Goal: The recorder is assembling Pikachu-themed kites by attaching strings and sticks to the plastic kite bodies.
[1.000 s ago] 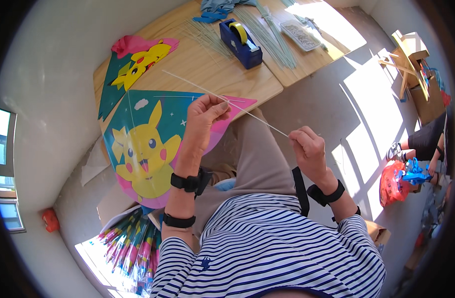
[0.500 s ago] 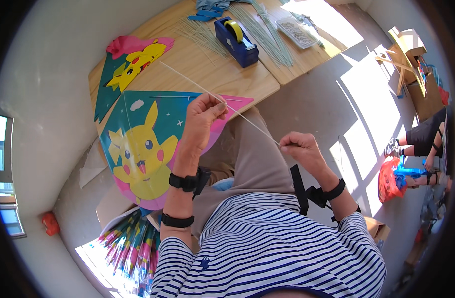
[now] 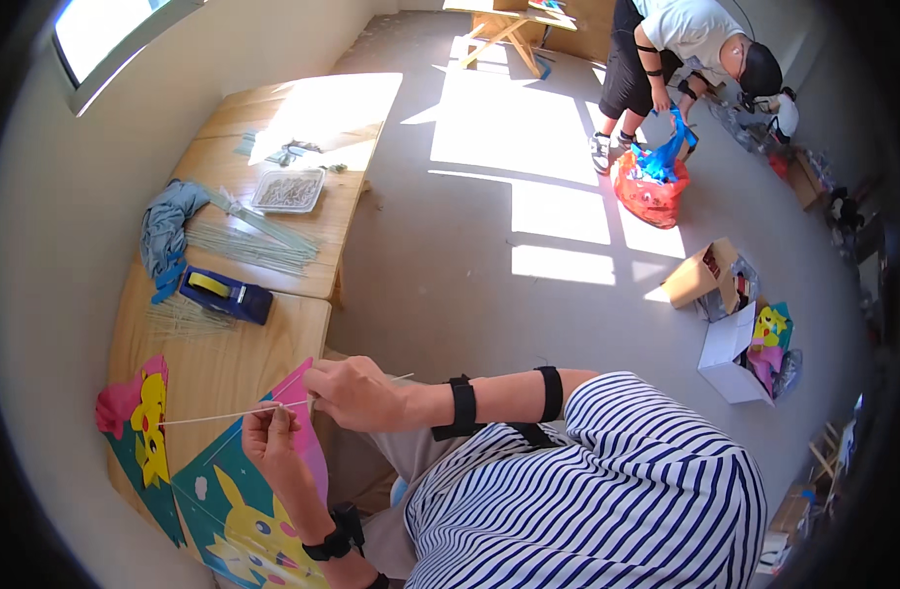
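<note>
A thin pale stick runs across in front of me. My left hand pinches it near its middle. My right hand is closed round it further right, close beside the left, and the stick's tip pokes out past that wrist. Below both hands lies a kite with a yellow cartoon figure on dark green and a pink edge, partly covered by my left forearm. Another kite of the same kind, folded or bunched up, rests at the table's left end.
On the wooden tables stand a blue tape dispenser, bundles of thin sticks, a tub of small white pieces and a grey-blue cloth. A person bends over a red bag. Cardboard boxes sit on the floor.
My view has swung to the right, bringing the bending person and floor boxes in. My hands, apart on the stick before, are now close together on it.
</note>
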Demonstrator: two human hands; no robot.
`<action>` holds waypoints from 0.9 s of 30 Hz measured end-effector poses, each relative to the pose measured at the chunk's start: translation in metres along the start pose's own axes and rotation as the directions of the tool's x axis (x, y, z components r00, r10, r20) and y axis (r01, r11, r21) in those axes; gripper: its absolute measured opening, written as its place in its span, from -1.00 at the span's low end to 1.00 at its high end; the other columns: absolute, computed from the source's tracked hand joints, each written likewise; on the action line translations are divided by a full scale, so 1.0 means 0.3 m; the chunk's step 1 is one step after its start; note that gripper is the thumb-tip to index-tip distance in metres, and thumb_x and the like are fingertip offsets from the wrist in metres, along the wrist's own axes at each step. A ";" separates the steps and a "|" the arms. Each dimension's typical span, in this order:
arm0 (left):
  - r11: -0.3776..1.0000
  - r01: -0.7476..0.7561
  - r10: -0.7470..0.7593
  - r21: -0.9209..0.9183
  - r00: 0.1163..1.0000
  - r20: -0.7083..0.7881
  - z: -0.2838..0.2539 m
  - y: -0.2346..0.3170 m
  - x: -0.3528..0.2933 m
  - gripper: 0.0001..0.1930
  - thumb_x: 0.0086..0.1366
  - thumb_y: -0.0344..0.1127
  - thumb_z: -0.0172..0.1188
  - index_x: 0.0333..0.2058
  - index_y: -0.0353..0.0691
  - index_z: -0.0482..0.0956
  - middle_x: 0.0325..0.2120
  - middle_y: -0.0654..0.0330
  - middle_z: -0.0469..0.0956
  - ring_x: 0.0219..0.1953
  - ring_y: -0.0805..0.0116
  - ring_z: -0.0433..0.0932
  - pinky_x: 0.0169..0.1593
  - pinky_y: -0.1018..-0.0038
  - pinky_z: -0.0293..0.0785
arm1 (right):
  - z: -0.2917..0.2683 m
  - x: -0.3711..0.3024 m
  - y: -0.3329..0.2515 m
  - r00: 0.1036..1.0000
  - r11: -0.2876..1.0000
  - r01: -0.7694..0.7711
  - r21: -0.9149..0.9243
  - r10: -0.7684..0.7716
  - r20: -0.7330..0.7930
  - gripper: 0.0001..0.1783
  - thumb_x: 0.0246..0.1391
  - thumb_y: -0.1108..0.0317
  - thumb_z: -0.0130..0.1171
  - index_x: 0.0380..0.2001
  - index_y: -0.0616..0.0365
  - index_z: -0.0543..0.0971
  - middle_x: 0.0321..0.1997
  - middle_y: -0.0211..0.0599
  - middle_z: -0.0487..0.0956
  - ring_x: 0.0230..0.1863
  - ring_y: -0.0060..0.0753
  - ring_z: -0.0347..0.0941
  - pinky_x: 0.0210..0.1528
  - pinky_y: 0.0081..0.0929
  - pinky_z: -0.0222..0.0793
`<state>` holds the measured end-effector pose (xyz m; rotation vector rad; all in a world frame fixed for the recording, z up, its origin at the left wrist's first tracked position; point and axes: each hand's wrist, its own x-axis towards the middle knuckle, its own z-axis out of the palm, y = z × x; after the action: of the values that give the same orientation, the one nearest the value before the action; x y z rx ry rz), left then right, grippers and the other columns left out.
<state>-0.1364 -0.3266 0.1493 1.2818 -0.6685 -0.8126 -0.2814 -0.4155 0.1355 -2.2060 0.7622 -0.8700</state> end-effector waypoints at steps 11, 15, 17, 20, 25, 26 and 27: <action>0.994 0.018 -0.024 0.109 0.998 0.060 0.056 0.065 0.026 -0.96 0.37 -0.49 0.16 -0.31 -0.30 0.50 -0.45 0.24 0.53 -0.41 0.56 0.47 -0.29 0.67 0.43 | -0.032 0.014 -0.006 0.987 0.994 0.101 0.048 -0.094 -0.132 -0.92 -0.14 0.55 0.18 -0.51 0.23 0.47 -0.42 -0.11 0.55 -0.42 0.03 0.52 -0.40 -0.16 0.42; 0.995 0.016 -0.028 0.099 0.991 0.129 0.029 0.045 0.036 -0.97 0.38 -0.48 0.16 -0.29 -0.28 0.50 -0.43 0.25 0.54 -0.39 0.57 0.51 -0.26 0.66 0.48 | -0.018 0.016 0.011 0.981 0.969 0.113 0.221 -0.074 -0.177 -0.89 -0.21 0.52 0.20 -0.62 0.26 0.45 -0.56 -0.04 0.50 -0.42 0.05 0.51 -0.41 -0.14 0.37; 0.998 0.015 -0.022 0.056 0.991 0.132 0.024 0.032 0.036 -0.97 0.37 -0.48 0.16 -0.29 -0.28 0.50 -0.42 0.24 0.54 -0.39 0.56 0.51 -0.26 0.65 0.49 | -0.029 0.017 0.012 0.989 0.949 0.070 0.307 -0.024 -0.149 -0.86 -0.20 0.55 0.23 -0.63 0.30 0.44 -0.57 0.01 0.47 -0.43 0.07 0.49 -0.42 -0.13 0.34; 1.000 0.019 -0.020 0.011 0.987 0.162 0.000 0.015 0.038 -0.96 0.37 -0.47 0.17 -0.29 -0.29 0.50 -0.42 0.23 0.54 -0.39 0.56 0.50 -0.27 0.64 0.48 | -0.060 0.021 0.004 0.992 0.815 -0.124 0.566 0.093 0.083 -0.84 -0.21 0.53 0.28 -0.63 0.30 0.46 -0.57 0.03 0.46 -0.44 0.07 0.48 -0.42 -0.17 0.32; 0.996 0.078 -0.083 0.046 0.990 0.116 -0.017 0.001 0.029 -0.95 0.36 -0.48 0.17 -0.31 -0.30 0.50 -0.44 0.23 0.54 -0.39 0.55 0.48 -0.28 0.63 0.44 | 0.006 0.024 0.047 0.999 0.921 -0.036 0.388 0.046 -0.018 -0.88 -0.16 0.53 0.28 -0.56 0.28 0.50 -0.54 -0.01 0.51 -0.46 0.06 0.49 -0.41 -0.23 0.35; 0.993 0.075 -0.082 0.096 0.993 0.079 -0.016 0.013 0.024 -0.94 0.36 -0.49 0.16 -0.33 -0.31 0.49 -0.45 0.23 0.54 -0.40 0.54 0.46 -0.27 0.62 0.42 | 0.014 0.030 0.044 0.999 0.923 -0.021 0.384 0.037 -0.036 -0.89 -0.15 0.53 0.27 -0.55 0.27 0.51 -0.54 -0.01 0.52 -0.45 0.06 0.49 -0.41 -0.24 0.35; 0.988 0.067 -0.072 0.139 0.997 0.032 -0.018 0.024 0.022 -0.94 0.35 -0.50 0.16 -0.34 -0.32 0.49 -0.45 0.22 0.54 -0.42 0.53 0.45 -0.26 0.61 0.40 | 0.032 0.040 0.036 1.000 0.919 -0.013 0.393 0.009 0.010 -0.90 -0.12 0.52 0.27 -0.51 0.28 0.53 -0.52 -0.03 0.55 -0.46 0.00 0.51 -0.40 -0.27 0.37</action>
<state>-0.1273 -0.3285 0.1554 1.4240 -0.7229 -0.8613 -0.2699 -0.4272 0.1264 -1.8445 0.5379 -0.9183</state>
